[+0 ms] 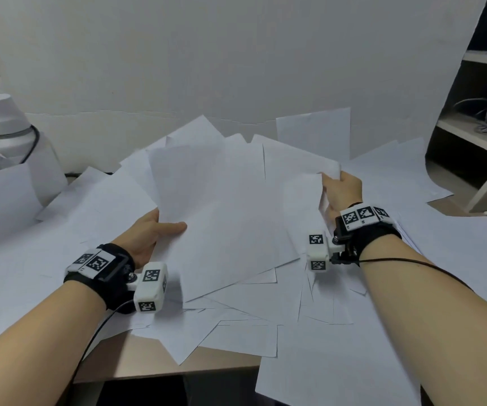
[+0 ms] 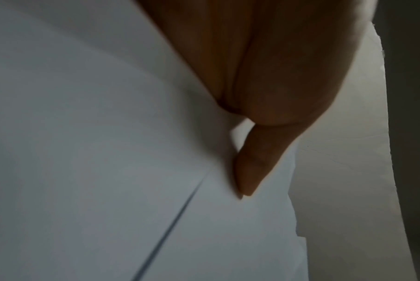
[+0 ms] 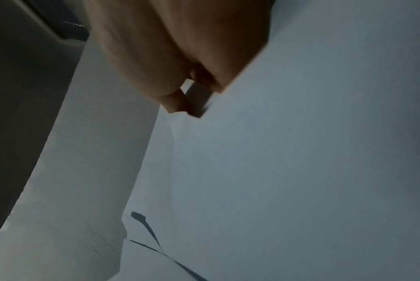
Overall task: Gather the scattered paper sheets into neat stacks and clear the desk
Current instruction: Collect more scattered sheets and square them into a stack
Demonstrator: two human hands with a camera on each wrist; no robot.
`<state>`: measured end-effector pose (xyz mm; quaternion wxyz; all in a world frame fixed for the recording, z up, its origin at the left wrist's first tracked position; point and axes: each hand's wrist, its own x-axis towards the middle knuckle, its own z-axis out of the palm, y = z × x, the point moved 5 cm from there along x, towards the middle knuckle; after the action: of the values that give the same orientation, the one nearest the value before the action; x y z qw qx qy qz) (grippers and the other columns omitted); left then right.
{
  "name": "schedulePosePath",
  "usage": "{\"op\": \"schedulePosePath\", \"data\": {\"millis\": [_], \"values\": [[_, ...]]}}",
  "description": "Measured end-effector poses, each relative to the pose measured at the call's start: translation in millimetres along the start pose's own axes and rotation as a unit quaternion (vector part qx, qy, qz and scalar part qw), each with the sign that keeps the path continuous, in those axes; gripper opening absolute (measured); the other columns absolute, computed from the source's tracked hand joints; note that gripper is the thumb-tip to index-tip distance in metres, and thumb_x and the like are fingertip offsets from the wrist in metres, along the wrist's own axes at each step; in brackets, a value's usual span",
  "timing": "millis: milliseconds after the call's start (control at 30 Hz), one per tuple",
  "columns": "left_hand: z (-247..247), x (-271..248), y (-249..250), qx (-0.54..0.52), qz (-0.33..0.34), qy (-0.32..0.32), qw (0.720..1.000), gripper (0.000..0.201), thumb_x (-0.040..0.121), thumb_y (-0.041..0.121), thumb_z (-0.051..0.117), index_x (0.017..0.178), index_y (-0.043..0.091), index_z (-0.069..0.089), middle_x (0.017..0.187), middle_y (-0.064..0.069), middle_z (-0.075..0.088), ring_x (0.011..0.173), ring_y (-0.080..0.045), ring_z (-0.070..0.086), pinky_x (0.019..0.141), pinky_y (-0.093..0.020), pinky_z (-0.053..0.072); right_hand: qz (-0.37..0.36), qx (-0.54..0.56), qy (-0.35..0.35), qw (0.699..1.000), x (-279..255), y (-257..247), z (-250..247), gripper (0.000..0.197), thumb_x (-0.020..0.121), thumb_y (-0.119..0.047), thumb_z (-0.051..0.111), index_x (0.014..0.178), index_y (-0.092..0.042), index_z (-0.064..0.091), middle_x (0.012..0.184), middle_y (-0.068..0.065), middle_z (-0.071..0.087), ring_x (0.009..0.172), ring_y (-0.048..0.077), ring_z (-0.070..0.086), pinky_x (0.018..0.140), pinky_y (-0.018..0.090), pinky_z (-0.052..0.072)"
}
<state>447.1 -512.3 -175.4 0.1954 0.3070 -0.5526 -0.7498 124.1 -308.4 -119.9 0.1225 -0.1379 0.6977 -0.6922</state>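
Note:
A loose bundle of white paper sheets [image 1: 224,206] is raised between both hands above the desk. My left hand [image 1: 154,230] grips its left edge, thumb on top and fingers hidden underneath; the left wrist view shows the thumb [image 2: 252,167] pressed on the paper [image 2: 107,152]. My right hand [image 1: 342,186] pinches the bundle's far right corner, fingers curled round the edge, and in the right wrist view its fingertips [image 3: 177,102] close on a sheet [image 3: 300,152]. More scattered sheets [image 1: 339,361] cover the desk [image 1: 154,361] below and around.
A white bottle with a wide cap [image 1: 10,136] stands at the back left among the paper. A shelf unit [image 1: 476,136] with cables stands at the right. A white wall [image 1: 207,54] closes the back. Some sheets overhang the desk's front edge.

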Motion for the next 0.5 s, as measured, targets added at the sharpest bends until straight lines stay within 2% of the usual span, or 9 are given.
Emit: {"op": "schedulePosePath", "data": {"millis": [67, 133, 167, 267, 333, 433, 500], "values": [[0.4, -0.1, -1.3, -0.018, -0.002, -0.002, 1.000, 0.060, 0.076, -0.001, 0.074, 0.133, 0.005, 0.055, 0.119, -0.024, 0.070, 0.098, -0.040, 0.072, 0.078, -0.050, 0.060, 0.029, 0.061, -0.023, 0.997, -0.8, 3.8, 7.9, 0.003, 0.088, -0.004, 0.067, 0.087, -0.006, 0.070, 0.079, 0.003, 0.068, 0.064, 0.014, 0.062, 0.059, 0.023, 0.052], [5.1, 0.1, -1.6, -0.015, -0.008, -0.009, 1.000, 0.062, 0.075, 0.002, 0.075, 0.134, 0.006, 0.055, 0.121, -0.023, 0.069, 0.102, -0.042, 0.070, 0.081, -0.052, 0.059, 0.047, 0.042, -0.057, 0.996, -3.9, 8.3, 16.9, 0.007, 0.088, -0.009, 0.067, 0.083, -0.005, 0.067, 0.079, 0.008, 0.065, 0.068, 0.017, 0.057, 0.063, 0.030, 0.048], [9.6, 0.2, -1.7, -0.004, -0.011, -0.017, 1.000, 0.060, 0.076, 0.001, 0.074, 0.133, 0.006, 0.056, 0.120, -0.023, 0.070, 0.101, -0.042, 0.071, 0.081, -0.051, 0.059, 0.052, 0.016, -0.077, 0.996, -5.5, 10.8, 20.8, 0.011, 0.088, -0.012, 0.067, 0.079, -0.007, 0.063, 0.074, 0.009, 0.059, 0.066, 0.018, 0.052, 0.062, 0.031, 0.044], [19.7, 0.5, -1.9, 0.042, -0.013, -0.029, 0.999, 0.043, 0.087, -0.010, 0.063, 0.126, 0.005, 0.060, 0.111, -0.020, 0.073, 0.088, -0.035, 0.074, 0.070, -0.043, 0.062, 0.042, -0.080, -0.120, 0.989, -8.2, 10.0, 27.0, 0.028, 0.092, -0.014, 0.059, 0.067, -0.012, 0.047, 0.059, 0.005, 0.041, 0.050, 0.017, 0.037, 0.051, 0.022, 0.032], [18.5, -0.5, -1.0, 0.052, -0.006, -0.023, 0.998, 0.036, 0.090, -0.014, 0.056, 0.121, 0.005, 0.061, 0.101, -0.017, 0.076, 0.082, -0.031, 0.075, 0.064, -0.039, 0.061, 0.031, -0.095, -0.106, 0.989, -7.0, 2.6, 24.8, 0.034, 0.095, -0.015, 0.055, 0.063, -0.013, 0.042, 0.059, 0.004, 0.042, 0.050, 0.016, 0.041, 0.050, 0.021, 0.032], [9.3, 0.1, 1.8, 0.042, 0.015, 0.013, 0.999, 0.032, 0.091, -0.015, 0.054, 0.114, 0.007, 0.061, 0.086, -0.009, 0.077, 0.070, -0.024, 0.075, 0.056, -0.033, 0.059, 0.112, -0.027, -0.089, 0.989, -6.7, 5.6, 19.0, 0.030, 0.093, -0.038, 0.057, 0.079, -0.012, 0.051, 0.070, 0.010, 0.054, 0.066, 0.023, 0.052, 0.064, 0.034, 0.045], [2.2, 1.9, 2.5, 0.031, 0.029, 0.038, 0.998, 0.032, 0.091, -0.014, 0.056, 0.113, 0.008, 0.062, 0.084, -0.007, 0.078, 0.069, -0.022, 0.075, 0.055, -0.031, 0.059, 0.159, -0.036, -0.119, 0.979, -10.0, 14.8, 19.5, 0.041, 0.088, -0.049, 0.064, 0.091, -0.008, 0.056, 0.073, 0.009, 0.060, 0.065, 0.023, 0.055, 0.066, 0.036, 0.049]]}}
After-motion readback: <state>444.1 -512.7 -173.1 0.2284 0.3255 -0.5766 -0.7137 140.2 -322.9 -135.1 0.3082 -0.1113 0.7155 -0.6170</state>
